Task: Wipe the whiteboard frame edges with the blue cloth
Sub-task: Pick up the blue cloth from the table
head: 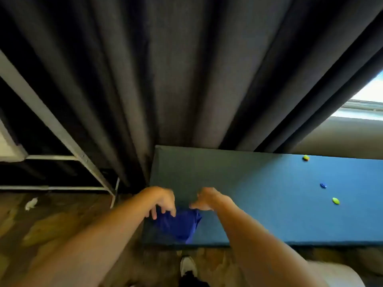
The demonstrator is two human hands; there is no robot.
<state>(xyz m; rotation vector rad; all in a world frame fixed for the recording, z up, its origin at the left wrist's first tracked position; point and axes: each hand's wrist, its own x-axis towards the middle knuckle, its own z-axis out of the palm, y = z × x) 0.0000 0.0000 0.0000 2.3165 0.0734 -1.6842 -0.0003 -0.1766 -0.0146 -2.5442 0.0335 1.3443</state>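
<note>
dark curtain (pixel 165 79) | window (pixel 366 100) bright right | patterned floor (pixel 51 220)

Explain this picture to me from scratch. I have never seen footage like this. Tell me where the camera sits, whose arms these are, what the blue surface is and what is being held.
There is no machine here. The single picture comes from a wide-angle camera worn on a person's head, looking forward and down, so the two bare arms reaching in from the bottom are the wearer's own.

The left hand grips a dark blue cloth at its top edge. The right hand is at the cloth's upper right corner; whether it pinches it is hard to tell.

The cloth hangs in front of a flat blue board, near its left end. Three small magnets or pins sit on the board at the right: a yellow one, a blue one and a green one.

Behind hangs a dark curtain. A metal frame stands to the left, and a shoe shows on the floor below.
</note>
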